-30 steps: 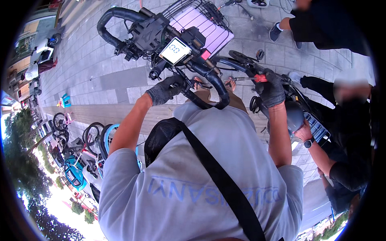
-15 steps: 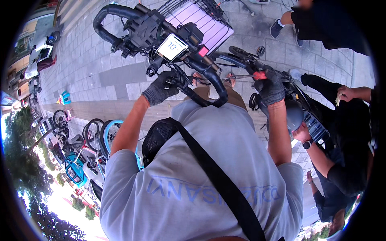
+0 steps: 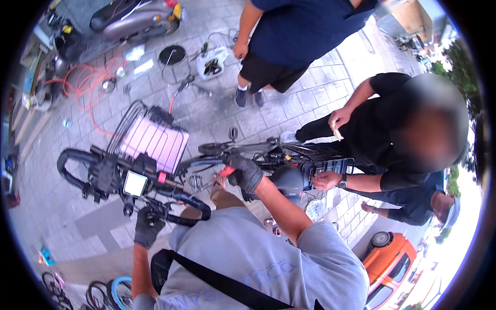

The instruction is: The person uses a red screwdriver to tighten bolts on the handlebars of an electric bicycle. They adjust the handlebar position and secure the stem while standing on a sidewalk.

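Note:
The handlebar (image 3: 191, 201) of an electric bike lies before me, its black ends curving round a small lit display (image 3: 135, 184). My left hand (image 3: 149, 227), in a dark grey glove, is closed at the bar's near side, by the levers and cables; what its fingers grip is hidden. Further right, my gloved right hand (image 3: 247, 174) is wrapped round the red handle of a screwdriver (image 3: 226, 172), above the bike's frame. Its shaft points toward the handlebar. Behind that hand sits the dark saddle (image 3: 287, 181).
A wire basket (image 3: 155, 142) with a pinkish panel is at the bike's front. A person in black (image 3: 372, 119) stands at the right, one hand near the rear rack (image 3: 330, 168). Another in navy (image 3: 305, 36) stands beyond. Orange hose (image 3: 90, 82) coils on the paving near a scooter (image 3: 134, 20).
My view has swung to the right, so the bike sits further left and the hose, scooter and orange car have come in. Both hands stay at the bike; the right keeps the screwdriver.

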`<state>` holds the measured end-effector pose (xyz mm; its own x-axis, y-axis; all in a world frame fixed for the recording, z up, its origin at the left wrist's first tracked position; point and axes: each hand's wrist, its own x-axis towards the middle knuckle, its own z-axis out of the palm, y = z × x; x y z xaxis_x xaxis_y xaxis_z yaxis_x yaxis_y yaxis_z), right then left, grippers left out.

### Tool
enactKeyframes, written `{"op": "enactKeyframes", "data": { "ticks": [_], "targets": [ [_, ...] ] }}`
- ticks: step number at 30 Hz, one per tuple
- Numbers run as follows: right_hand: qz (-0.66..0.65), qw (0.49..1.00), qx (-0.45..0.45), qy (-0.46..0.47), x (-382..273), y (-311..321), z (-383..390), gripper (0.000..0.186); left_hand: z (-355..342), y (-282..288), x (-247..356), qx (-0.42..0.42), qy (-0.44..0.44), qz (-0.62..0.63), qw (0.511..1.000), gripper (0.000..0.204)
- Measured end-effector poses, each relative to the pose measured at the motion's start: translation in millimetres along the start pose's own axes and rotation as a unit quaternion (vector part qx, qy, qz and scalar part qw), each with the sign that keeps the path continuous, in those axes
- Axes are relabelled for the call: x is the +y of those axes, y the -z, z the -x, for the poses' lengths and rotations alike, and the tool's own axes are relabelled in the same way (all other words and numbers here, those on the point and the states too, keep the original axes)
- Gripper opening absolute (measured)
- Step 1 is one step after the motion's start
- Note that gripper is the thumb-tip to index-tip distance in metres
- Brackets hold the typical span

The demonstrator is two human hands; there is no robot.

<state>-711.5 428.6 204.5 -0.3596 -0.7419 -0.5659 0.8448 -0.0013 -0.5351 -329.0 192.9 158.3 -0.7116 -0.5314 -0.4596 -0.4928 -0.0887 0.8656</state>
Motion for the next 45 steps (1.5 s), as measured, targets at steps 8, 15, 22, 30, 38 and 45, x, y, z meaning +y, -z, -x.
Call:
{"op": "enactKeyframes", "data": {
  "ticks": [8,15,22,30,38,45],
  "targets": [
    [-0.047,0.998,-0.032,-0.01,19.7,24.9,-5.6,0.026,6.4,-2.0,23.3,0.064,-0.076,-0.259,0.961,0.052],
    [-0.109,0.994,-0.011,-0.015,36.9,39.3,-11.5,0.033,-1.3,-4.9,50.9,0.049,-0.1,-0.393,0.913,0.038],
    [-0.083,0.996,-0.01,-0.024,34.3,42.3,-8.8,0.023,-4.3,-12.0,39.2,0.067,-0.077,-0.311,0.945,0.042],
    [-0.07,0.997,0.005,-0.016,33.2,36.7,-5.8,0.045,15.3,-24.2,32.5,0.204,-0.156,-0.356,0.899,0.025],
    [-0.054,0.998,-0.008,-0.032,31.1,32.7,-9.7,0.038,22.6,-35.9,28.6,0.227,-0.19,-0.27,0.916,0.026],
    [-0.073,0.997,-0.009,-0.035,33.5,39.4,-10.5,0.03,24.1,-41.5,12.1,0.258,-0.166,-0.174,0.936,0.033]
  ]
}}
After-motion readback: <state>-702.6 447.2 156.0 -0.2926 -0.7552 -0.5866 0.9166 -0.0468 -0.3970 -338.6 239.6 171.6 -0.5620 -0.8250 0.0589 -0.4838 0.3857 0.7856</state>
